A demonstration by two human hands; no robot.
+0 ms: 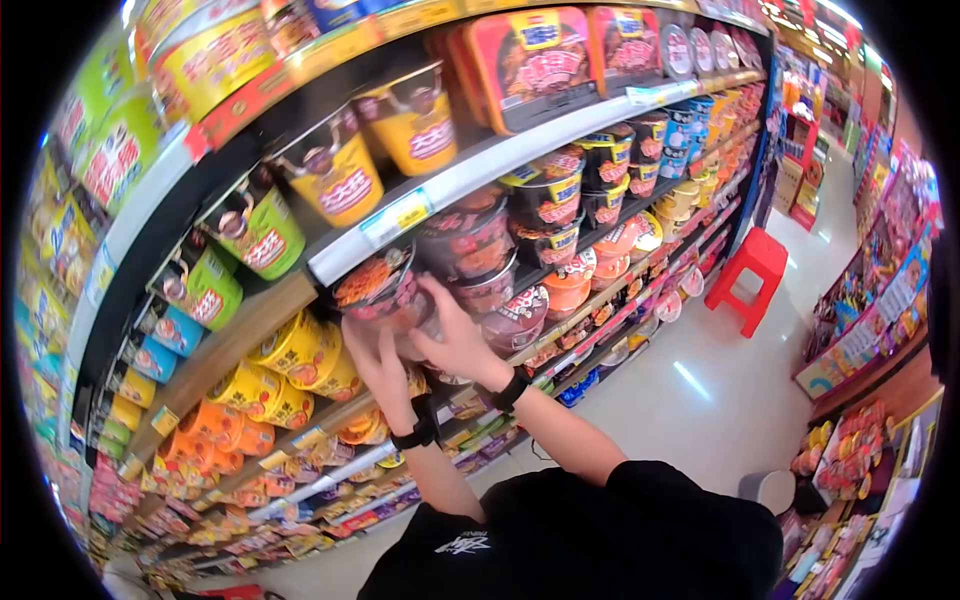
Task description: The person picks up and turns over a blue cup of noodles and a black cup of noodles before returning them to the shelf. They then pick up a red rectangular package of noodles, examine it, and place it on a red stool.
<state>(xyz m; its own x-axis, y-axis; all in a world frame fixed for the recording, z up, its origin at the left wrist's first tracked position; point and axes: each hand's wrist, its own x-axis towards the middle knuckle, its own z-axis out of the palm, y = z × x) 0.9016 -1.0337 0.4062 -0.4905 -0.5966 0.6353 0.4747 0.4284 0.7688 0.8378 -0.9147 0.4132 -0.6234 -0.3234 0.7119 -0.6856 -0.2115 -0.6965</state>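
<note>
Both hands are at the stacked instant noodle bowls on the shelf in front of me. My left hand (382,375) is against the lower near side of a dark-red instant noodle bowl (375,285) with noodles pictured on its lid. Round the right side of the same stack curves my right hand (455,335), its fingertips by the bowl's edge. The area between my hands is blurred, and the bowl's underside is partly hidden. Beside it on the right stands another dark stack of noodle bowls (470,240).
Above the hands runs a shelf edge with a price tag (395,217), carrying yellow noodle cups (335,165) and red boxes (545,70). Yellow noodle bowls (305,350) sit to the left. A red stool (750,275) stands in the aisle, with snack racks (880,290) opposite.
</note>
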